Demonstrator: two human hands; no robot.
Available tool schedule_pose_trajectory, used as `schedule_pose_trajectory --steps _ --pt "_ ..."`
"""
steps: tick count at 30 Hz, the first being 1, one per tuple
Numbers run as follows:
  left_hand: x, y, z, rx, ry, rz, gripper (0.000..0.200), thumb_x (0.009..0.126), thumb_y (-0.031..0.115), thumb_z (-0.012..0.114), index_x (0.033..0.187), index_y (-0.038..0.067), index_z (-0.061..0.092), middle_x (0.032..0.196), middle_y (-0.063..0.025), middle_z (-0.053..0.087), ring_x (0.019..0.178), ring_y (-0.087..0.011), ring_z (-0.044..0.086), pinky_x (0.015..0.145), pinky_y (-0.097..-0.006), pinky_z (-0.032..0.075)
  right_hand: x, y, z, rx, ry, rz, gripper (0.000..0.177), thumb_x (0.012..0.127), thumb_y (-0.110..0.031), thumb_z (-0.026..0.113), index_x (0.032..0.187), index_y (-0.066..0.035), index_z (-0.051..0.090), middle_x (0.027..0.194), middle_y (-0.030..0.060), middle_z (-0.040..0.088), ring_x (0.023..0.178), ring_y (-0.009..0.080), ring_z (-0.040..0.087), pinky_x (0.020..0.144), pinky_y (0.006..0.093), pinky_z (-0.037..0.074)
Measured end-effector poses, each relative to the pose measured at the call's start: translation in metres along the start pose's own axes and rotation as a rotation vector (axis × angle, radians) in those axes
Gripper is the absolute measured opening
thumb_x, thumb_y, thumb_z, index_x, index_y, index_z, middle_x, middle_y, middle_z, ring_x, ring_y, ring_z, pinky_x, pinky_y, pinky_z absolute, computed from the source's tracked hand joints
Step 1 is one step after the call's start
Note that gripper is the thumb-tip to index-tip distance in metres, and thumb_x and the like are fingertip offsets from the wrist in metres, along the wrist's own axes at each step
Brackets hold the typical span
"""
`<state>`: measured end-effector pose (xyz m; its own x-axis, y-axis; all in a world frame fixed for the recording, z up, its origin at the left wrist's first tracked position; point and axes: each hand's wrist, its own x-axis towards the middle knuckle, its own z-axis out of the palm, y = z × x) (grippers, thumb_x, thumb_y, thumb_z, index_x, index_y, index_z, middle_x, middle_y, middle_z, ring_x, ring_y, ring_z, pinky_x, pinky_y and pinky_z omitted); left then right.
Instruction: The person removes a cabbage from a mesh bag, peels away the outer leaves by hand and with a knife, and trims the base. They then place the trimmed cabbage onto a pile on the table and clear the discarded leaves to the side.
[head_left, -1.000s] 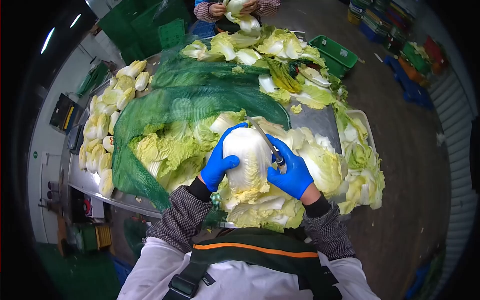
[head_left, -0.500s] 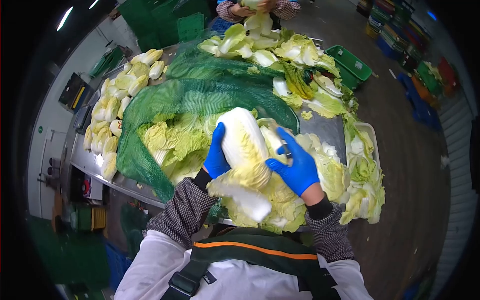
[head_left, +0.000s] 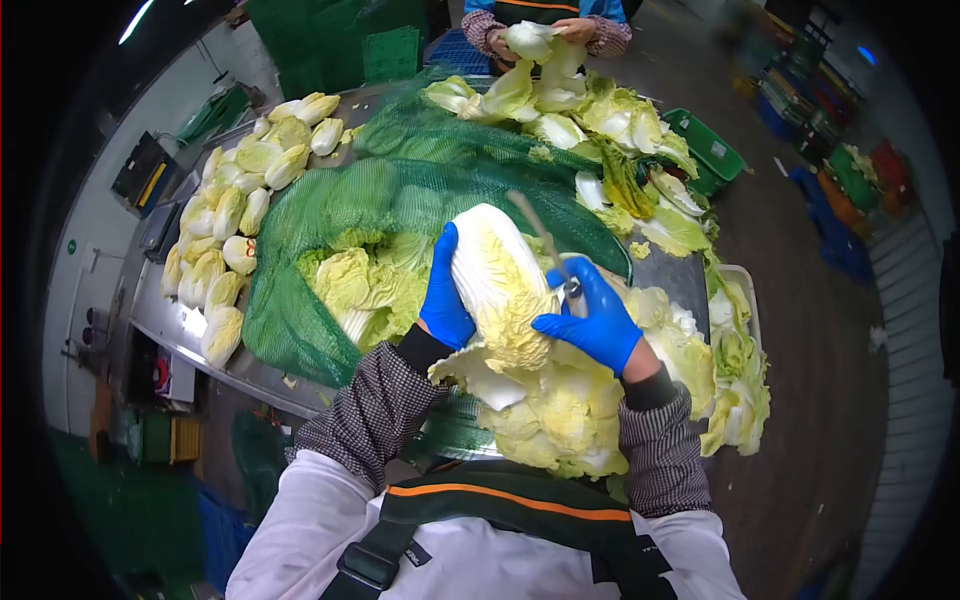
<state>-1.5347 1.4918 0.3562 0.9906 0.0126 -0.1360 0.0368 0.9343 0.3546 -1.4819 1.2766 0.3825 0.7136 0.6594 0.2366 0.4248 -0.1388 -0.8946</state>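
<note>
A napa cabbage (head_left: pixel 492 270), pale and mostly white at its upper end, is held upright before me. My left hand (head_left: pixel 446 295), in a blue glove, grips its left side. Against its right side is my right hand (head_left: pixel 597 318), also blue-gloved, closed around a knife (head_left: pixel 540 228) whose blurred blade points up and left. The fingertips of that hand touch or nearly touch the leaves. Loose outer leaves (head_left: pixel 560 420) are heaped below the cabbage. Left of it, a green mesh bag (head_left: pixel 300 250) lies open with more cabbages (head_left: pixel 370 290) inside.
Trimmed cabbages (head_left: pixel 225 215) are stacked on the metal table's (head_left: pixel 180 325) left side. Leaves pile up at the far end, where a co-worker's hands (head_left: pixel 535 38) hold a cabbage. A green crate (head_left: pixel 705 150) stands at far right; a white bin (head_left: pixel 738 280) overflows with leaves.
A leaf that hung from the cabbage's lower end has dropped toward the pile. The knife blade now points up, away from the cabbage. My view has shifted slightly.
</note>
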Motion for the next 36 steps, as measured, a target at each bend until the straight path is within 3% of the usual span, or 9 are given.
schedule_pose_trajectory --steps 5,9,11,15,19,23,24,30,36 --pt "0.005 0.073 -0.008 0.033 -0.051 0.074 0.061 0.090 0.055 0.049 0.131 0.010 0.049 0.125 -0.0101 0.057 0.114 -0.0260 0.055 0.102 -0.0422 0.041 -0.004 -0.032 0.003 0.198 -0.195 0.671 0.040 0.078 -0.025 0.075 0.107 -0.003 0.057 0.085 0.0025 0.058 0.078 0.0125 0.055 0.074 0.0262 0.048" --pt "0.022 0.106 -0.019 0.177 0.087 0.281 0.058 0.090 0.049 0.055 0.131 0.008 0.048 0.126 -0.0092 0.057 0.114 -0.0238 0.055 0.101 -0.0394 0.043 0.037 -0.016 0.049 -0.217 0.229 0.123 0.079 0.073 -0.030 0.079 0.140 -0.014 0.040 0.089 0.0087 0.062 0.080 0.0165 0.061 0.070 0.0303 0.050" --pt "0.027 0.115 -0.020 0.153 0.101 0.347 0.057 0.089 0.047 0.057 0.130 0.007 0.049 0.126 -0.0084 0.057 0.113 -0.0233 0.056 0.099 -0.0395 0.043 0.064 -0.061 0.090 -0.301 0.234 0.166 0.086 0.071 -0.033 0.080 0.144 -0.019 0.035 0.090 0.0110 0.062 0.077 0.0199 0.060 0.069 0.0303 0.049" --pt "0.015 0.156 -0.009 -0.021 0.046 0.320 0.056 0.090 0.050 0.053 0.128 0.009 0.051 0.126 -0.0084 0.057 0.114 -0.0247 0.055 0.101 -0.0416 0.042 0.085 -0.025 0.152 -0.089 0.336 0.181 0.073 0.078 -0.021 0.074 0.142 -0.015 0.038 0.087 0.0073 0.061 0.070 0.0153 0.055 0.065 0.0269 0.048" --pt "-0.003 0.218 -0.017 -0.067 0.002 0.350 0.056 0.091 0.052 0.050 0.128 0.010 0.051 0.126 -0.0089 0.057 0.115 -0.0259 0.055 0.102 -0.0427 0.041 0.096 0.000 0.147 0.240 0.410 0.286 0.031 0.086 0.000 0.058 0.116 -0.005 0.061 0.101 -0.0003 0.065 0.074 0.0041 0.054 0.067 0.0201 0.044" --pt "-0.018 0.241 -0.040 0.249 0.043 0.647 0.051 0.093 0.033 0.055 0.136 0.010 0.040 0.132 -0.0068 0.050 0.120 -0.0204 0.049 0.103 -0.0383 0.040 0.147 -0.041 0.179 0.248 0.246 -0.008 0.063 0.084 -0.008 0.063 0.141 -0.007 0.036 0.093 0.0040 0.064 0.070 0.0067 0.054 0.062 0.0204 0.044" --pt "-0.022 0.243 -0.042 0.355 0.098 0.699 0.054 0.093 0.027 0.057 0.139 0.010 0.036 0.134 -0.0071 0.047 0.121 -0.0201 0.048 0.102 -0.0377 0.040 0.157 -0.065 0.187 0.304 0.160 0.150 0.074 0.081 -0.012 0.068 0.144 -0.007 0.029 0.087 0.0060 0.062 0.063 0.0070 0.053 0.053 0.0200 0.043" --pt "-0.070 0.262 -0.062 0.108 -0.224 0.431 0.059 0.093 0.028 0.057 0.142 0.008 0.031 0.141 -0.0087 0.043 0.129 -0.0205 0.042 0.108 -0.0391 0.035 0.196 -0.096 0.264 0.399 0.074 0.245 0.064 0.078 -0.008 0.070 0.134 -0.004 0.039 0.087 0.0068 0.061 0.056 0.0073 0.053 0.042 0.0217 0.043" --pt "-0.081 0.370 -0.135 0.005 0.035 0.447 0.061 0.091 0.034 0.060 0.140 0.006 0.035 0.137 -0.0117 0.048 0.124 -0.0250 0.048 0.106 -0.0430 0.038 0.223 -0.119 0.309 0.167 -0.101 0.105 0.064 0.080 -0.007 0.063 0.140 -0.009 0.040 0.081 0.0026 0.060 0.056 0.0056 0.051 0.044 0.0188 0.042"
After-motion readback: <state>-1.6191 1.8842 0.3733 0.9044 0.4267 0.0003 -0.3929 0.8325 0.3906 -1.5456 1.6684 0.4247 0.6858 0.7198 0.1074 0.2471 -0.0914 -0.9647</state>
